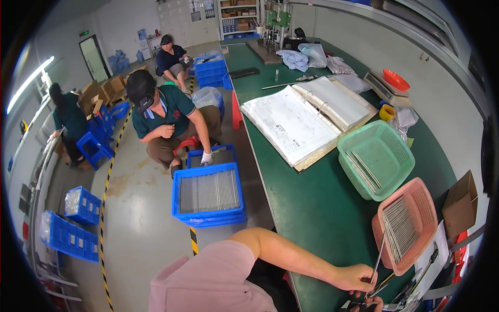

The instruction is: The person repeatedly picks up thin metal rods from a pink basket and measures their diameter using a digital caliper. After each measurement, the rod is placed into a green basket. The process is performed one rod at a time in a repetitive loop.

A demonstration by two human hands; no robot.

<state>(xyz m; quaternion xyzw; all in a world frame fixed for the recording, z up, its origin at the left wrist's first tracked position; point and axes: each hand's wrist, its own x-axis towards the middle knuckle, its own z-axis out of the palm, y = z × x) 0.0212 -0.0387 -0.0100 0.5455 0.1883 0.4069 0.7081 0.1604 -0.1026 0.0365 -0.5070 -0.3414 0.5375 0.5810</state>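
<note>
My left hand [356,278] is closed on a thin metal rod [380,254], which slants up toward the pink basket. Close below it, at the lower edge, the fingers of my right hand [375,302] curl around something dark and metallic that is mostly cut off. The pink plastic basket [379,240] stands beside my hands and holds many similar rods [401,229]. Farther off, a green basket [403,174] has a few more rods [363,170] in it. Past my hands on the right lie dark slender tools [429,265] on papers.
An open ring binder [293,127] lies on the green table [322,195]. A cardboard box [460,202] and a scale with a red tray [396,79] stand rightward. To the left, a gloved co-worker [174,117] sits at a blue crate [208,216] of rods; two other people are farther back.
</note>
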